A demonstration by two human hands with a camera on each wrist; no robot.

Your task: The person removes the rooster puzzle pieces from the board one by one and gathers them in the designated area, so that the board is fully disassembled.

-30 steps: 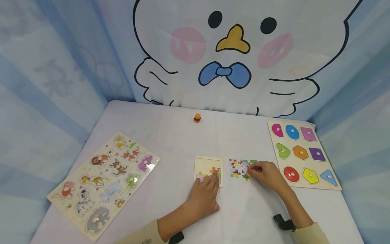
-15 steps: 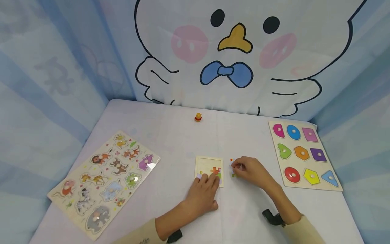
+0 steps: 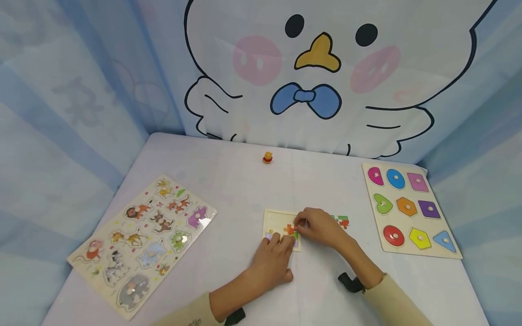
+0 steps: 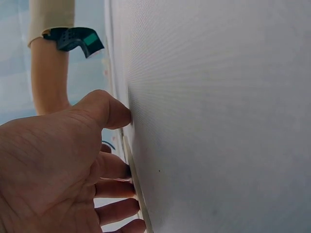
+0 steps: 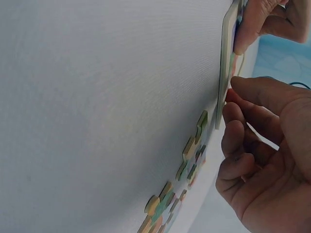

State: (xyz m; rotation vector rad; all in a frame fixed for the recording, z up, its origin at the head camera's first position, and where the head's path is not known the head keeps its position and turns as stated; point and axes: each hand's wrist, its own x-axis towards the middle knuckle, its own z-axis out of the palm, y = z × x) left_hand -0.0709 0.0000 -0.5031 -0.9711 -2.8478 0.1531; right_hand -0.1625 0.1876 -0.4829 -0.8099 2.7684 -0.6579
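A small wooden puzzle tray point(image 3: 279, 217) lies mid-table with a few jigsaw pieces point(image 3: 289, 229) fitted in its lower part. My left hand point(image 3: 271, 260) rests on the tray's lower edge with its fingers extended; in the left wrist view its fingertips lie along the tray's side point(image 4: 137, 187). At the tray's right edge, my right hand point(image 3: 322, 228) pinches a small reddish jigsaw piece point(image 5: 232, 95) between thumb and forefinger, mostly hidden by the fingers. Loose jigsaw pieces point(image 3: 342, 221) lie on the cloth just beyond the right hand, partly covered by it in the head view.
An animal peg puzzle board point(image 3: 140, 244) lies at the left, a shape peg puzzle board point(image 3: 408, 217) at the right. Near the table's back edge stands a tiny yellow and red figure point(image 3: 267, 157). A printed curtain point(image 3: 253, 113) hangs behind.
My right hand has moved left from the loose pieces to the tray's right edge, uncovering some pieces on its right. The left hand has stayed on the tray.
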